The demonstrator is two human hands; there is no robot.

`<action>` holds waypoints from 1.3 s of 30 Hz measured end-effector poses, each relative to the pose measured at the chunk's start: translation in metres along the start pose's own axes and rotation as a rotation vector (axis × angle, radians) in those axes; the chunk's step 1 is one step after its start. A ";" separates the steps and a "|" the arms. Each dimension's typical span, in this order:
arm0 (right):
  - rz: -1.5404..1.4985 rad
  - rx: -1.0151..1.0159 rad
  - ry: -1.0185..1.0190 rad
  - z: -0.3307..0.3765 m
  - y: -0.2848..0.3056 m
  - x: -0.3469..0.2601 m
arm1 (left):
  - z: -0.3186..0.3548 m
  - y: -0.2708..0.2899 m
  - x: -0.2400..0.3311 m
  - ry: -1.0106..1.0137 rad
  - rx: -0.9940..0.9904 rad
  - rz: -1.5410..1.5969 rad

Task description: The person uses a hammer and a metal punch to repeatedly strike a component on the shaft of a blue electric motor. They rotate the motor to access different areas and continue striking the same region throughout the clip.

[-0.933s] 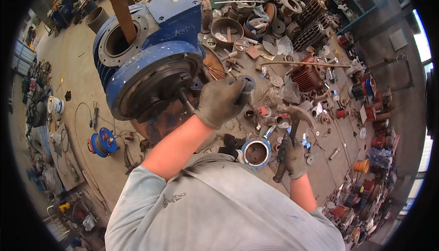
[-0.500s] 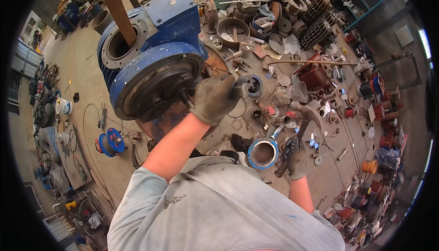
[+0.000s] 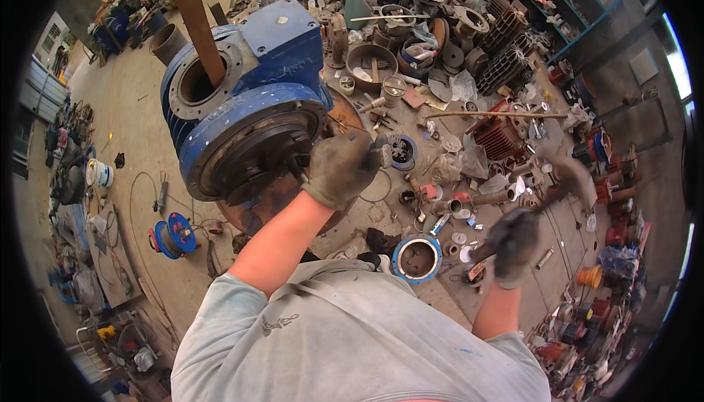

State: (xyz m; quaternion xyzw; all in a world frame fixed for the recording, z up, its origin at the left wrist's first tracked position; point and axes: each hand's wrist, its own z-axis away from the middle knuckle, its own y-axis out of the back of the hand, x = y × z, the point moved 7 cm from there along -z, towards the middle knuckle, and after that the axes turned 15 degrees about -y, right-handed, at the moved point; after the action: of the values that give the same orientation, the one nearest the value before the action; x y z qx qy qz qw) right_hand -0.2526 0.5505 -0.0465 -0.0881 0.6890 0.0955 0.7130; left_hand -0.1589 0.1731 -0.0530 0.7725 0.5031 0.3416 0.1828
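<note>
My gloved left hand (image 3: 339, 169) is closed round a short, thick metal bar (image 3: 385, 155), whose blunt end sticks out to the right of the fist. On the other side, the bar points at the dark round face (image 3: 257, 154) of a big blue machine housing (image 3: 282, 32); whether it touches there I cannot tell. My gloved right hand (image 3: 515, 244) grips a hammer (image 3: 578, 182) by its handle, out to the right and apart from the bar. The hammer head is blurred by motion. A rusty flat strap (image 3: 192, 21) reaches into the housing's round top opening.
Below the housing is a rusty round plate (image 3: 293, 215). A blue-rimmed ring (image 3: 416, 259) lies near my feet. Rightward are a red finned motor casing (image 3: 502, 138), a long rod (image 3: 499, 114) and scattered parts. A blue cable reel (image 3: 176, 235) stands at left.
My right hand has swung the hammer outward to the right and slightly up, away from the blue-rimmed ring. My left hand keeps its hold on the bar, nearly still.
</note>
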 end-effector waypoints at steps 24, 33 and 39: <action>0.366 -0.002 -0.698 0.064 0.012 0.194 | -0.007 -0.019 0.014 -0.025 -0.079 -0.007; 0.570 0.053 -0.423 0.033 0.009 0.153 | -0.005 -0.016 0.000 -0.018 -0.055 -0.043; -0.176 0.093 -0.223 -0.006 0.008 0.005 | -0.005 -0.012 -0.001 -0.026 -0.027 -0.033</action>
State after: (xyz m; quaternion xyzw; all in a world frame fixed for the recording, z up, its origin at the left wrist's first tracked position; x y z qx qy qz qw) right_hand -0.2603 0.5564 -0.0519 -0.1039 0.5987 0.0098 0.7941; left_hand -0.1698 0.1773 -0.0572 0.7658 0.5090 0.3351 0.2053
